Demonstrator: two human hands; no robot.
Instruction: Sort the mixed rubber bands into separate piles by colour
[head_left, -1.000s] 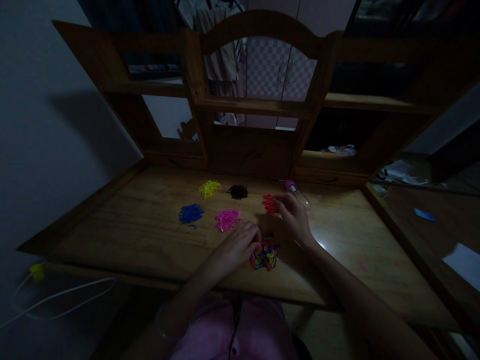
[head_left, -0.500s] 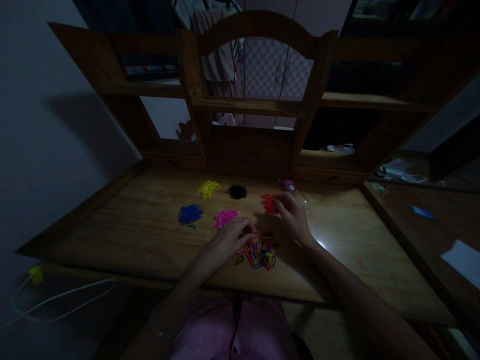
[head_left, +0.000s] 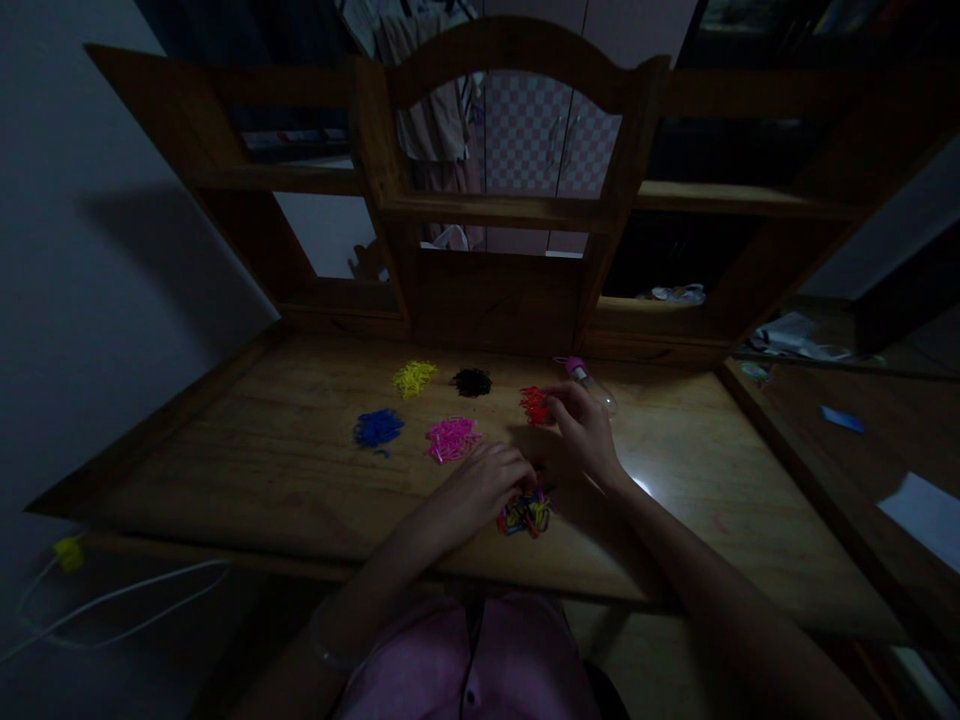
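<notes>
Has shifted the left hand (head_left: 491, 485) rightward since the earlier frame, now covering more of the mixed pile (head_left: 526, 514) from its upper left side. Keeps the right hand (head_left: 589, 430) at the right edge of the red pile (head_left: 532, 406), as before. Curls the left fingers downward over the mixed pile; bends the right fingers and thumb toward each other beside the red pieces. Cannot tell, in such dim light, whether either set of fingertips grips a piece.

Shows red, yellow, black and pink in the mixed pile, lying near the front edge of the wooden desk (head_left: 300, 500). Has the pink pile (head_left: 452, 439) just beyond the left hand, with the blue pile (head_left: 378, 427) to its left. Farther back, shows the yellow pile (head_left: 414, 378) and the black pile (head_left: 472, 382), apart from each other. Lies behind the right hand, partly hidden: a clear bulb-shaped container (head_left: 601, 396) with a purple cap (head_left: 575, 366).
</notes>
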